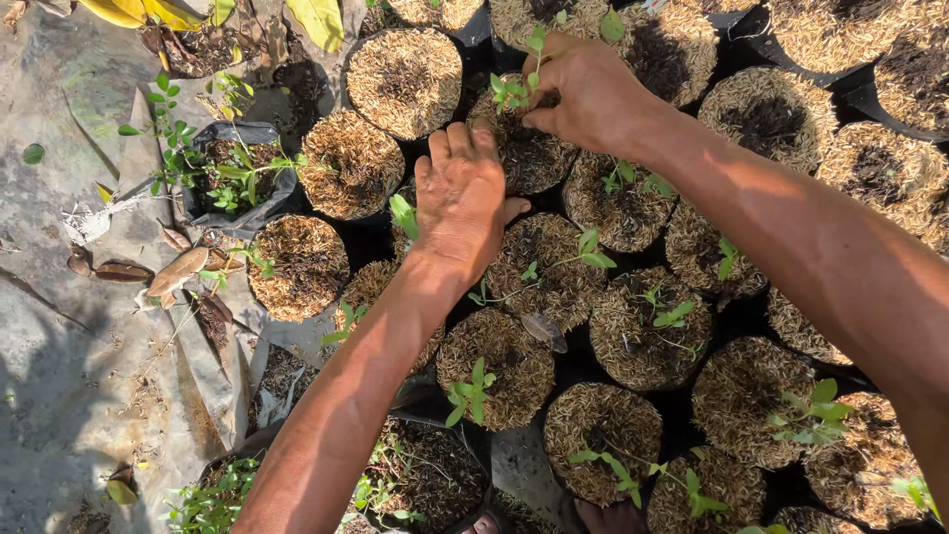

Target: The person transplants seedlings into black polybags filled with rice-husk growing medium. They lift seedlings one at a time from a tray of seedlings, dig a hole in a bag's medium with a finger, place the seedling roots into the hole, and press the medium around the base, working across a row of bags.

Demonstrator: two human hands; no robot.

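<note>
I am seeing the right hand (583, 94) pinching a small green seedling (516, 87) in a husk-filled black bag (534, 148), while the left hand (460, 198) is resting open-fingered just beside it

harsh sunlight | hard dark shadows – lower left | sharp focus

No packages, labels, signs or screens

Small green seedling (517, 87), upright, few leaves, stem base pinched at soil level. It stands in a round black grow bag (529, 148) topped with dry rice husk, packed among similar bags.
</note>
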